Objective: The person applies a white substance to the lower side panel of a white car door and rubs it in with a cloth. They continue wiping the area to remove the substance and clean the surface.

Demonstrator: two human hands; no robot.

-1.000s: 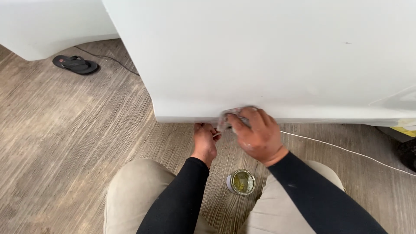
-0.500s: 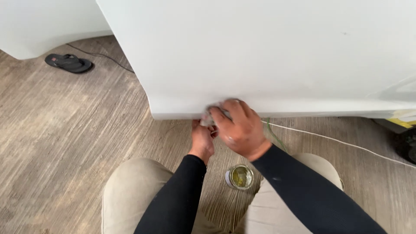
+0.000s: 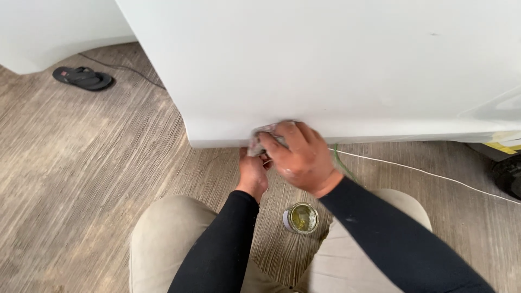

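The right hand is pressing a small grey, crumpled rag against the lower edge of a large white moulded panel, with its grip clamped on the rag and the fingers spread over the top of it. The rag is sitting right at the panel's bottom lip, close to the rounded corner where the panel is turning upward. The left hand is reaching up from below, just beneath the rag and the panel edge; its fingertips are tucked under the lip and partly hidden by the right hand, so whether its grip is closed on anything I cannot tell. Both arms are wearing black sleeves.

On the wood-grain floor, between the person's knees in tan trousers, a small open glass jar is standing upright. It is holding a yellowish-green paste or liquid, which is covering the bottom of it; how full it is cannot be judged from above. The jar is standing near the hands but apart from them, well below the panel edge.

A thin white cord is running across the floor to the right of the hands, and a green strand is lying beside the right wrist. A black sandal is lying far to the upper left, with a dark cable trailing near it.
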